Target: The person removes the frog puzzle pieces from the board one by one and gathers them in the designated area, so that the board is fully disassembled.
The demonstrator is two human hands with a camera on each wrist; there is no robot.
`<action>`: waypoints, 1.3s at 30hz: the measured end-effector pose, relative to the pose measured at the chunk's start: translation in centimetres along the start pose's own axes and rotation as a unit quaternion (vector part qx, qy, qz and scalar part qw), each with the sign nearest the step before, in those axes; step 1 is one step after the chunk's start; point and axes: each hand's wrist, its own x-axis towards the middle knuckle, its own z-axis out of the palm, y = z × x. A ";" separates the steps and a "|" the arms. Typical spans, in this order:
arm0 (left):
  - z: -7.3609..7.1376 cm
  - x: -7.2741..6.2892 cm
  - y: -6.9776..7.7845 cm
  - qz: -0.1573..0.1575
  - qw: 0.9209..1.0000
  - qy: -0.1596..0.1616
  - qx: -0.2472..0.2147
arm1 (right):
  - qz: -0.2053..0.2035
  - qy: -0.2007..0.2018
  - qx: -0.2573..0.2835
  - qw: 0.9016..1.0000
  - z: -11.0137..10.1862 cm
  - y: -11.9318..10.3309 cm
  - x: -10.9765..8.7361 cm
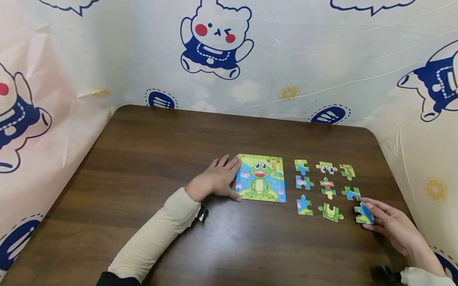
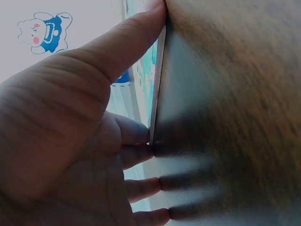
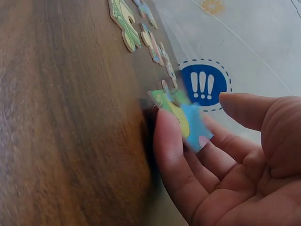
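My left hand [image 1: 217, 178] lies spread along the left side of a square frog puzzle board [image 1: 260, 192]. Its fingers and thumb [image 2: 134, 35] are fairly straight, and some of them touch the board's edge. On the right, my right hand [image 1: 397, 226] holds a blue-and-green puzzle piece [image 1: 364, 214] between its fingers. That piece [image 3: 190, 120] looks tilted and slightly blurred in the right wrist view, with one finger in front of it and others behind. Part of it is covered by the fingers.
Loose frog puzzle pieces lie in rows between the board and my right hand, among them an eyes piece [image 1: 327, 168], a mouth piece [image 1: 327, 188] and a green piece [image 1: 330, 213]. The brown table [image 1: 171, 143] borders a cartoon-printed cloth [image 1: 279, 63].
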 end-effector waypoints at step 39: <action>-0.3 -0.4 0.2 -0.001 1.000 -0.003 0.002 | -0.269 0.188 -0.331 0.885 6.4 -10.4 -2.0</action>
